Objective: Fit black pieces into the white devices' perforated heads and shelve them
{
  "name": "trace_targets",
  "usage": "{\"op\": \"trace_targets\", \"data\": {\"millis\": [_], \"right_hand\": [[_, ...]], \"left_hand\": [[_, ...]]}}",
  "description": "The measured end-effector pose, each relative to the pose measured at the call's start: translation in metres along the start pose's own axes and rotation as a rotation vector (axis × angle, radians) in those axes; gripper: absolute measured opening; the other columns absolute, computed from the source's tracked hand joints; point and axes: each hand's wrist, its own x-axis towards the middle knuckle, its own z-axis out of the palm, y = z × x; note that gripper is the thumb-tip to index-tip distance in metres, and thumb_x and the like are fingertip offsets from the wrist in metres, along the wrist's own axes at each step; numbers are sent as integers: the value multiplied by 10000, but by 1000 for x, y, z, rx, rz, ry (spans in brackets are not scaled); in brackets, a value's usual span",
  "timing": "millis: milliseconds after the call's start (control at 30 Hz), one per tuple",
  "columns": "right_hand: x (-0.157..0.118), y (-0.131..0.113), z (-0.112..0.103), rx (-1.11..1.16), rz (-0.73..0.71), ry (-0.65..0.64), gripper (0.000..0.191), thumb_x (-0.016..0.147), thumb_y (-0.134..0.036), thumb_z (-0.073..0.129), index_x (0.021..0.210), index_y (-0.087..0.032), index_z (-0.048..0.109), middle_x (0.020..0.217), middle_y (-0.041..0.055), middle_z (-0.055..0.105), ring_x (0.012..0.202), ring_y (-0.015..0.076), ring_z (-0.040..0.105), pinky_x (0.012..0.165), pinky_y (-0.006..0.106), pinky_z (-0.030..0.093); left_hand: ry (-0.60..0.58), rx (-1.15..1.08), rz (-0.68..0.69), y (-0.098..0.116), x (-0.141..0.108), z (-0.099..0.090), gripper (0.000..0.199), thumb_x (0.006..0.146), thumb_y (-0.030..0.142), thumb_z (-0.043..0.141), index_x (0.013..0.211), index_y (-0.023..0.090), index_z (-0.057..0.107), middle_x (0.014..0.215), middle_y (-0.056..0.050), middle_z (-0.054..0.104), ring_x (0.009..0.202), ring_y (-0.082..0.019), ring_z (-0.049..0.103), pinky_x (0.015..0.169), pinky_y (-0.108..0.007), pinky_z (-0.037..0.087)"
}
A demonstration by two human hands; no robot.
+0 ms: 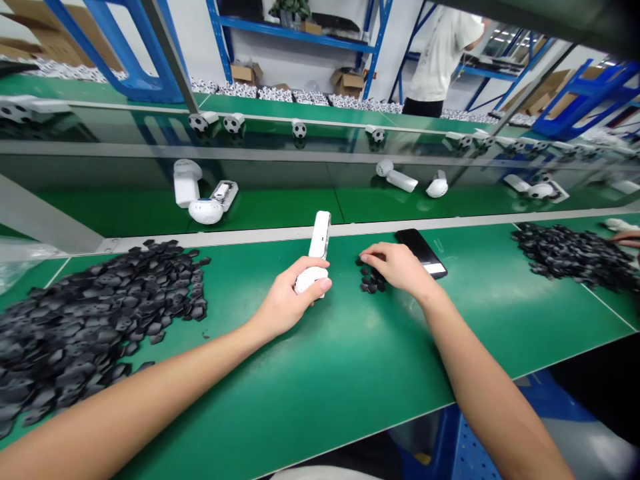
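Note:
My left hand point(295, 297) is closed around the round head of a white plastic device point(320, 237), whose long flat body points away from me over the green bench point(320, 380). Thumb and fingers grip the head from its two sides. To the right, my right hand point(397, 267) is pinched down at a little group of small black pieces point(373, 280). A dark piece shows right at its fingertips; whether it is lifted is hard to tell. Just behind that hand lies a black phone point(423, 253), partly covered by it.
A big heap of flat black parts point(100, 320) spreads at left, another black heap point(575, 257) at right beside another person's hand point(627, 233). Beyond the metal rail, white devices point(205, 210) lie on a green belt point(280, 210). A person point(443, 57) stands behind near blue shelves point(300, 37).

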Motion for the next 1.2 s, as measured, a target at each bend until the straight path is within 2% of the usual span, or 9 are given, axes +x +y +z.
{"op": "trace_targets", "data": {"millis": [67, 133, 200, 367, 633, 900, 1033, 1100, 1200], "right_hand": [[-2, 0, -1, -1, -17, -17, 216, 1011, -388, 635, 1016, -298, 831, 1087, 12, 793, 955, 215, 713, 875, 352, 526], [-3, -2, -1, -11, -14, -27, 191, 979, -408, 681, 1014, -295, 832, 1064, 23, 780, 918, 212, 706, 831, 342, 529], [-3, -4, -1, -24, -7, -29, 174, 940, -412, 732, 1011, -286, 829, 1036, 33, 768, 896, 212, 701, 772, 328, 521], [-1, -12, 3, -128, 2, -4, 206, 978, -442, 675, 955, -275, 794, 985, 36, 754, 852, 213, 684, 659, 316, 449], [10, -23, 20, -326, 33, 95, 359, 1097, -439, 484, 959, -228, 739, 1031, 90, 741, 834, 236, 672, 609, 319, 364], [3, -31, 19, -392, -77, 59, 269, 1089, -337, 524, 1120, -216, 763, 1105, 99, 731, 983, 269, 693, 616, 333, 416], [4, -26, 19, -230, -106, 74, 236, 1058, -315, 565, 1087, -226, 782, 1120, 93, 752, 984, 259, 715, 768, 348, 524], [5, -26, 21, -19, -130, 119, 198, 1027, -306, 601, 1073, -223, 775, 1066, 76, 777, 948, 241, 741, 856, 362, 562], [1, -33, 23, 375, -108, 177, 181, 980, -342, 661, 1047, -211, 766, 930, 51, 794, 890, 232, 776, 894, 373, 609]], "left_hand": [[10, -2, 3, 1, 0, -1, 527, 949, 555, 707, 1417, 333, 611, 1097, -40, 681, 762, -142, 613, 595, -235, 526], [14, -12, 11, 2, 0, -2, 692, 961, 546, 693, 1583, 381, 438, 1099, -44, 686, 750, -151, 609, 576, -241, 529], [4, -25, 31, 2, 0, -2, 803, 958, 526, 703, 1642, 374, 311, 1071, -48, 691, 752, -164, 614, 599, -261, 550], [-34, -16, 48, 3, 0, 0, 765, 944, 484, 735, 1579, 300, 351, 1065, -61, 688, 778, -173, 637, 699, -307, 582], [-64, 25, 30, 4, -1, 0, 731, 934, 490, 745, 1535, 291, 380, 1042, -52, 683, 766, -173, 638, 696, -308, 557], [-15, 22, 44, 3, 0, 1, 825, 927, 476, 758, 1591, 301, 300, 1044, -45, 689, 773, -173, 633, 759, -334, 543], [-27, 39, 45, 4, 0, 0, 883, 906, 484, 778, 1611, 303, 280, 1060, -54, 693, 783, -182, 640, 772, -341, 533], [-30, 41, 43, 5, -1, 0, 889, 901, 490, 781, 1610, 301, 279, 1066, -57, 693, 801, -193, 642, 771, -339, 525], [-11, 50, 33, 5, 0, 1, 917, 896, 499, 783, 1623, 284, 267, 1081, -60, 692, 837, -201, 637, 777, -330, 510]]}}
